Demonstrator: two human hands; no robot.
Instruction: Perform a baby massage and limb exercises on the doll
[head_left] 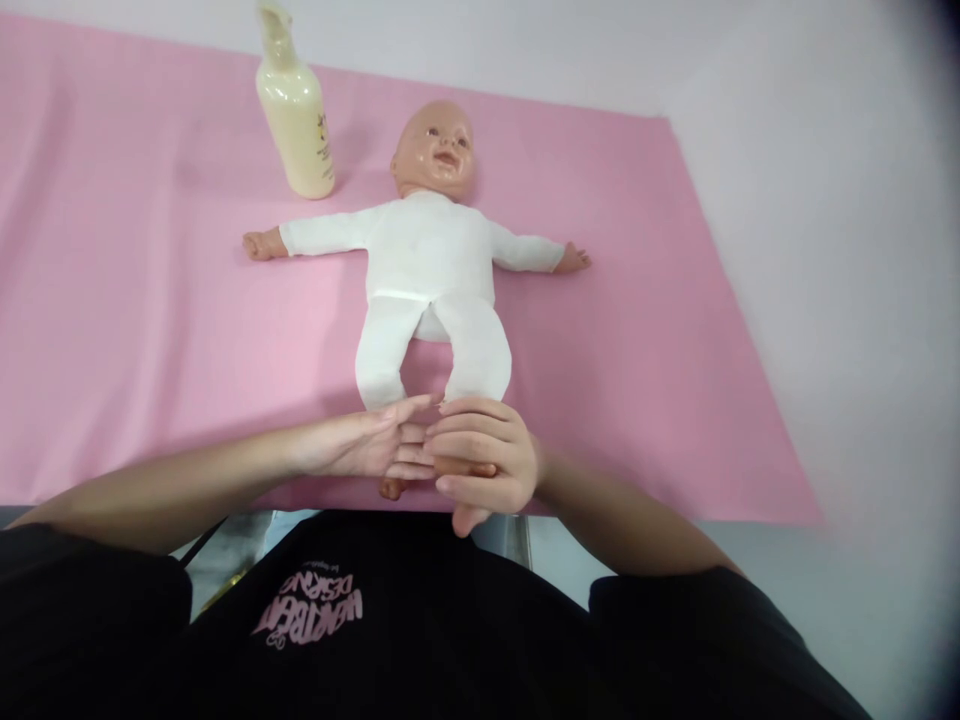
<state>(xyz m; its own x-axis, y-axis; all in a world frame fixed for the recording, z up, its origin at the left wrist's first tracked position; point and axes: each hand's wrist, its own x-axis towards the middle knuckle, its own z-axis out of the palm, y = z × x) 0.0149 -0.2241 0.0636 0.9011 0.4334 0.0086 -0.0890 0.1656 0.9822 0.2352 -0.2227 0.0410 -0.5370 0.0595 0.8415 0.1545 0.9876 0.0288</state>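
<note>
A baby doll [427, 260] in a white one-piece suit lies on its back on a pink sheet [135, 330], arms spread, legs pointing toward me. My right hand [484, 460] is curled around the doll's foot at the end of the leg on the right side. My left hand [367, 445] lies flat beside it, fingers stretched out and touching the same foot and my right fingers. The doll's other foot [390, 488] peeks out just below my left hand.
A cream lotion pump bottle [295, 110] stands upright on the sheet left of the doll's head. The sheet covers a pale table [825, 250]; its near edge runs just under my hands. My black shirt fills the bottom of the view.
</note>
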